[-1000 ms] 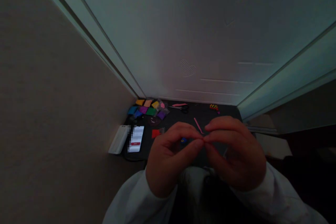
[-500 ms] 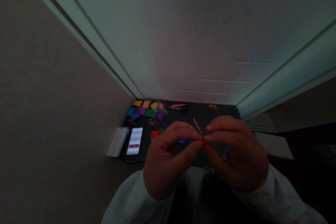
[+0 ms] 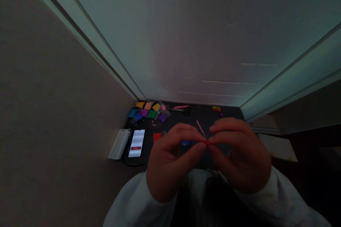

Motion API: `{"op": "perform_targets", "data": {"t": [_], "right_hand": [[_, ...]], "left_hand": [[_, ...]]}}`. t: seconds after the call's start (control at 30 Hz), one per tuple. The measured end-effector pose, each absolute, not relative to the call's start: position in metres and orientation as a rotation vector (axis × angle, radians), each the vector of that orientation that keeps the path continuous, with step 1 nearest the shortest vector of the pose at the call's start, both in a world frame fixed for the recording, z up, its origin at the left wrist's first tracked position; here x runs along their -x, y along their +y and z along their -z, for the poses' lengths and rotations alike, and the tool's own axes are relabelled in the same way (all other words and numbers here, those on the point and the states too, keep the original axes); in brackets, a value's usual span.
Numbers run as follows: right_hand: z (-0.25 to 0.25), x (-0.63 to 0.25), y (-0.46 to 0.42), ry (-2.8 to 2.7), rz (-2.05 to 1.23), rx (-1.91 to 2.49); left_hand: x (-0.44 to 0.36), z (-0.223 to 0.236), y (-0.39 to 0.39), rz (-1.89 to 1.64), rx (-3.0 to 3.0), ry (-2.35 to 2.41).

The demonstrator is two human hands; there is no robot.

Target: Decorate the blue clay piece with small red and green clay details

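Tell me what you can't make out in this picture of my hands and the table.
- Small red piece: head view; its shape is unclear, as it is tiny and partly covered by the fingertips of the left hand and right hand.
- Blue item: head view; partly hidden by the left hand.
- Phone: head view; screen text too small.
- Sleeves: head view; cut off by the bottom edge.

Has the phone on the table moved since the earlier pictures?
No. The phone lies in the same place on the dark table, just right of the white object; only the whole view shifted slightly.
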State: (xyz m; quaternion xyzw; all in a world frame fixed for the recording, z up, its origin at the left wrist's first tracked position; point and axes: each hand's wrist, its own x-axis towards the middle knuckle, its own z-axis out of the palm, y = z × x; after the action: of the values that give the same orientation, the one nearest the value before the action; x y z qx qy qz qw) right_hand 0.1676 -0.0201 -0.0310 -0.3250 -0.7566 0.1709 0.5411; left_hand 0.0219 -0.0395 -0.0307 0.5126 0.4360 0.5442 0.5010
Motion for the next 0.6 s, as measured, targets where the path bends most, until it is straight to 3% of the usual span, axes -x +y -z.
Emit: {"op": "perform_targets", "data": {"t": [0.4,0.6], "right_hand": [[0.033,-0.169,-0.022,-1.738,-0.719,0.709],[0.032,-0.170,-0.024,-1.730,-0.703,0.731]], "left_hand": [[-0.021,0.042,-0.035,-1.282,-1.055,0.826],[-0.023,0.044,-0.035,-1.291,-1.083,0.820]]}}
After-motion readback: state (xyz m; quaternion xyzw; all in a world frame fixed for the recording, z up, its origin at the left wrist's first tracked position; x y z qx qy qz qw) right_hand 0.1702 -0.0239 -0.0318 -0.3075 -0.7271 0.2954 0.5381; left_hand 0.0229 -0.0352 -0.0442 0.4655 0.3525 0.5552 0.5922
